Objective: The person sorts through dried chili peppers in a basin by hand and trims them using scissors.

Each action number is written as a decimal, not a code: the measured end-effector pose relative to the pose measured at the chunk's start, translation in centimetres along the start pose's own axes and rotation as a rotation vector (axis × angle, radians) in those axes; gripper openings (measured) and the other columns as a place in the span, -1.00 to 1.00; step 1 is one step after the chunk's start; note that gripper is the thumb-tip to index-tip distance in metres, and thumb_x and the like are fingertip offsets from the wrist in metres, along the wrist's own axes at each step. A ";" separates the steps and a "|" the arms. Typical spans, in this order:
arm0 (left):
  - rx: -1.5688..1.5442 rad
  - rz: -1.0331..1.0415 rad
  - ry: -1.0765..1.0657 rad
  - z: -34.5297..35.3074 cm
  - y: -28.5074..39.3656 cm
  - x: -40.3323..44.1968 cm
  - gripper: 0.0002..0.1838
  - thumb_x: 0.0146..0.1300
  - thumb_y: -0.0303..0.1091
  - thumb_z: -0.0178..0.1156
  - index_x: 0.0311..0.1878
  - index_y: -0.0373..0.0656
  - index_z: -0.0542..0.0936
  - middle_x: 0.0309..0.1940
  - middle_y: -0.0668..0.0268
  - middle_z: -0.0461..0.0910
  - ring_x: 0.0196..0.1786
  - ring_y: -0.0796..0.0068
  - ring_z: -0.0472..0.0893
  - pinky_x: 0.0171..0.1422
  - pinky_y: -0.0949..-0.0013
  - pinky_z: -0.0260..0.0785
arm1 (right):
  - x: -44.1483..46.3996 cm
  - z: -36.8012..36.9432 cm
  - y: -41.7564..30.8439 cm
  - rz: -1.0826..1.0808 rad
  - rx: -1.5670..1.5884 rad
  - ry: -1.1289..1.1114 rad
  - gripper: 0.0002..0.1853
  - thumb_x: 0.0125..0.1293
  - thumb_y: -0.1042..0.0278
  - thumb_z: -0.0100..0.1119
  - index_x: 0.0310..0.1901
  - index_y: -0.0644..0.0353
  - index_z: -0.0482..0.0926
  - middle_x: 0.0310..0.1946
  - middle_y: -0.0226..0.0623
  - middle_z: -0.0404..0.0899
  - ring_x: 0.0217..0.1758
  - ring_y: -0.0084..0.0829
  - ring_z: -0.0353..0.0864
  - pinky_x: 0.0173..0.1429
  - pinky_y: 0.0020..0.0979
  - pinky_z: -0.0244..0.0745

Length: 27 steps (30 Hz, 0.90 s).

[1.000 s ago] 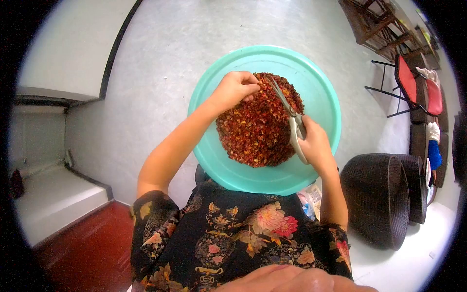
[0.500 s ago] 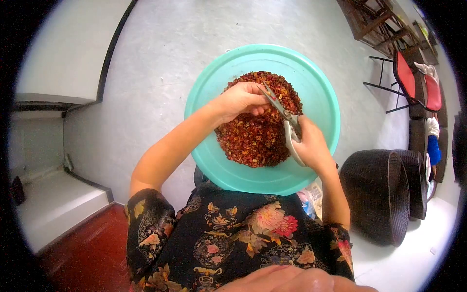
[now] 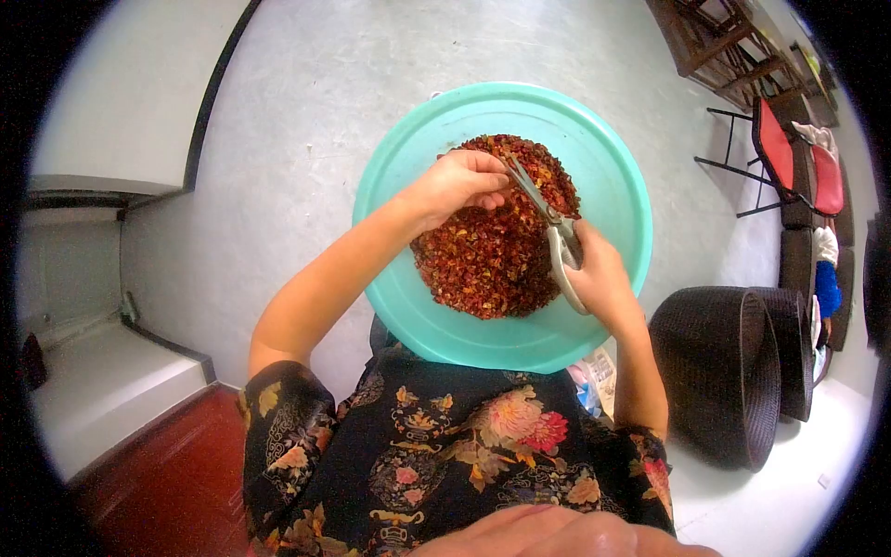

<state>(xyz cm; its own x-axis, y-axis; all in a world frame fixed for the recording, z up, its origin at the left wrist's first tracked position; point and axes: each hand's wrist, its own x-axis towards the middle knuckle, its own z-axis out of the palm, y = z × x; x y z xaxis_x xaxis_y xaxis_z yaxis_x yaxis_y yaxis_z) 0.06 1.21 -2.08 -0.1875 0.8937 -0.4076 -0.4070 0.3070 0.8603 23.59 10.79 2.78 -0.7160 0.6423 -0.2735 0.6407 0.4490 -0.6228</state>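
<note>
A wide teal basin (image 3: 399, 306) sits in front of my body. In it lies a heap of small dark red and orange dried pieces (image 3: 483, 269), perhaps cut chili. Over the heap's upper left part, my left hand (image 3: 461, 190) is closed in a pinch. What its fingertips hold is too small to make out. My right hand (image 3: 605, 283) grips scissors (image 3: 562, 251) with pale handles, over the right side of the basin. Their metal blades point up and left, with the tips close beside my left fingertips.
Dark woven baskets or seats (image 3: 701, 371) stand on the floor to the right. Farther off are a red folding chair (image 3: 778, 148) and wooden furniture (image 3: 715, 42). A white step (image 3: 130, 381) and a dark red floor area (image 3: 176, 473) lie to the left.
My right hand and the scissors have shifted slightly right. My left hand has drawn back a little to the left, and its fingertips sit somewhat apart from the blades.
</note>
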 end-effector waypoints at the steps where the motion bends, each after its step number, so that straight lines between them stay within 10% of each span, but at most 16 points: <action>1: -0.001 0.001 -0.001 0.1 0.1 -0.1 -0.88 0.39 -0.41 0.23 -0.12 -0.27 0.64 -0.30 0.28 0.68 -0.31 0.56 0.61 -0.15 0.49 0.52 | 0.0 -0.1 -0.1 0.000 -0.001 0.000 -0.62 0.25 0.12 0.26 -0.19 0.34 0.52 -0.28 0.19 0.62 -0.17 0.19 0.64 -0.06 0.00 0.50; 27: 0.419 -0.068 0.049 -0.4 1.4 -0.1 -0.80 0.37 -0.40 0.22 -0.04 -0.29 0.68 -0.28 0.20 0.72 -0.21 0.48 0.68 -0.07 0.40 0.54 | 0.2 0.6 0.4 -0.056 -0.132 -0.019 -0.72 0.17 0.25 0.29 -0.26 0.34 0.58 -0.38 0.16 0.63 -0.27 0.18 0.65 -0.10 0.02 0.53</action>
<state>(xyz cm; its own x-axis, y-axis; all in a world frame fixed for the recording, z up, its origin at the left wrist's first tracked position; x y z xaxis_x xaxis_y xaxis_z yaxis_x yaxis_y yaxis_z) -0.86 1.44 -0.96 -0.2191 0.8535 -0.4728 -0.0235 0.4798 0.8770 23.54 10.71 2.11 -0.7557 0.6029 -0.2556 0.6298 0.5622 -0.5360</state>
